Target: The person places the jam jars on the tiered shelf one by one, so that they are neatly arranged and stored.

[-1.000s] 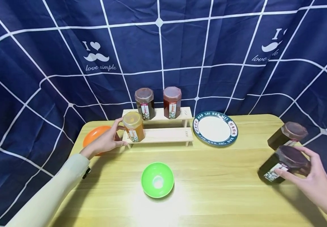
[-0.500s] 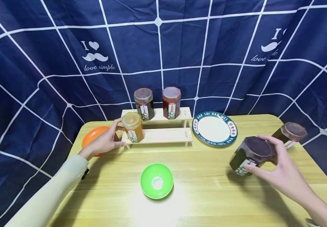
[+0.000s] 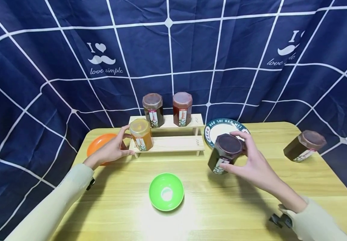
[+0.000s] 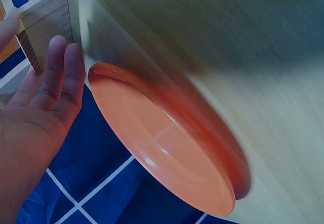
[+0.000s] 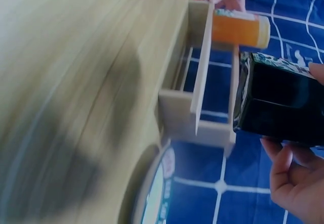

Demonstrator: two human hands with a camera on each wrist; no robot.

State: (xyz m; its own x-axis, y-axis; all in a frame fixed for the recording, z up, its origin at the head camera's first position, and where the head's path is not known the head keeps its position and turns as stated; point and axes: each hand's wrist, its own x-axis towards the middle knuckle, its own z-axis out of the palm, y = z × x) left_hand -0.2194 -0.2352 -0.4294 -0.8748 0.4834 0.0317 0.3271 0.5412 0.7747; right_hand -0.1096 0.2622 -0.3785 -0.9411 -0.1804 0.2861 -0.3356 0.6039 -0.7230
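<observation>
My right hand [image 3: 253, 164] grips a dark honey-type jar [image 3: 221, 157] with a hexagonal lid and white label. It hangs tilted above the table, just in front of the plate. In the right wrist view, fingers hold the dark jar [image 5: 283, 100] near the rack's right end. My left hand [image 3: 113, 150] holds the left end of the two-step wooden rack [image 3: 177, 143], thumb at the lower board's front corner. Its fingers lie close by an amber jar [image 3: 142, 139] on that board; whether they touch the jar is hidden. The left wrist view shows the hand [image 4: 35, 128] at the rack's end.
A dark jar [image 3: 153, 112] and a red jar [image 3: 182, 110] stand on the upper step. Another dark jar [image 3: 302, 147] is at the far right. A green bowl [image 3: 166, 191], an orange bowl [image 3: 99, 142] and a green-rimmed plate [image 3: 210, 129] rest on the table.
My right hand has carried the dark jar leftward from the right side to the front of the plate. The left hand has stayed at the rack's left end.
</observation>
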